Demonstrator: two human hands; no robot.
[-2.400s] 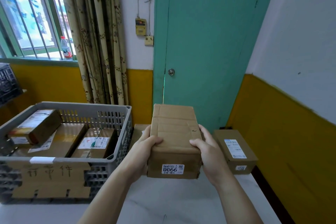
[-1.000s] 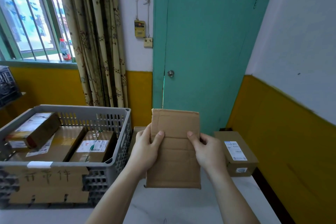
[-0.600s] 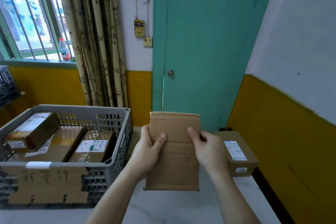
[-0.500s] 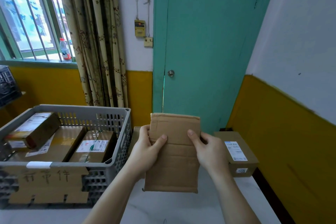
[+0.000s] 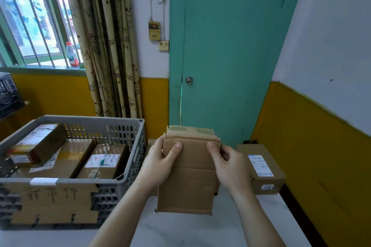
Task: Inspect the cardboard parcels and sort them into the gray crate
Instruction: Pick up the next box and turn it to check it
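I hold a brown cardboard parcel (image 5: 188, 186) upright above the white table, its plain broad face toward me and its taped top end just showing. My left hand (image 5: 158, 163) grips its left edge, thumb on the front. My right hand (image 5: 228, 164) grips the right edge the same way. The gray crate (image 5: 128, 178) stands to the left and holds three labelled parcels (image 5: 104, 161). A cardboard sign with handwriting is fixed to its front. Another labelled parcel (image 5: 261, 168) lies on the table at the right, by the wall.
The white table (image 5: 190, 232) runs under my arms. A further box (image 5: 151, 143) is partly hidden behind my left hand. A teal door (image 5: 224, 50) and a yellow-and-white wall close the far side. A curtain and barred window are at the left.
The parcel has turned from lying flat with its numbered label end toward me to standing upright. It now tips so its taped top end shows, and it sits slightly lower.
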